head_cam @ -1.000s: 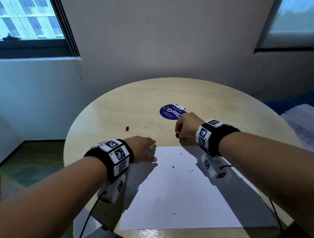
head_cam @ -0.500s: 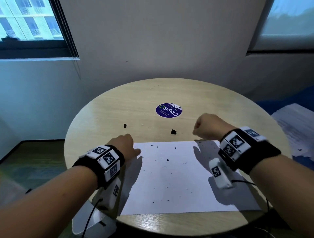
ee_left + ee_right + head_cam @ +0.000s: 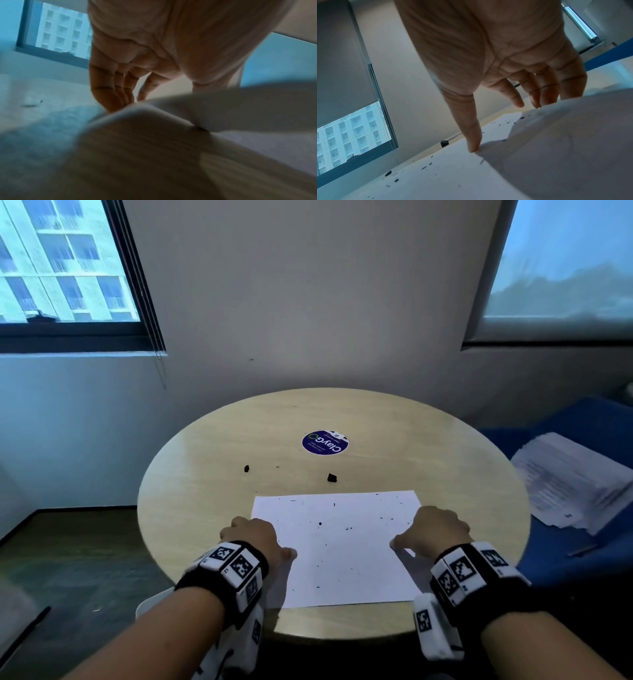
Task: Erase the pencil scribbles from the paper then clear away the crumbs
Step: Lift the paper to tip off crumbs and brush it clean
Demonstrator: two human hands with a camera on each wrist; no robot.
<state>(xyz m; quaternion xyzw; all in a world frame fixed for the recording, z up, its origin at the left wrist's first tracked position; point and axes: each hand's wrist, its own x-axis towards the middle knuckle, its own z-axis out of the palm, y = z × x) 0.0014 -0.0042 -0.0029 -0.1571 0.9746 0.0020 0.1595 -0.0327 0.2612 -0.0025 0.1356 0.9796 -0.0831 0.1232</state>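
A white paper lies on the round wooden table, strewn with dark eraser crumbs. My left hand holds its left edge, thumb on top. In the left wrist view the fingers dip behind the raised paper edge. My right hand holds the right edge. In the right wrist view the thumb presses on the paper, and the other fingers sit behind its lifted edge. A black eraser lies just beyond the paper.
A smaller black bit lies on the table left of the eraser. A round blue sticker sits farther back. A stack of printed sheets rests on a blue surface to the right. The wall stands close behind the table.
My right hand left the eraser on the table beyond the paper. Both hands drew back from the paper's far edge to its side edges, which now lift.
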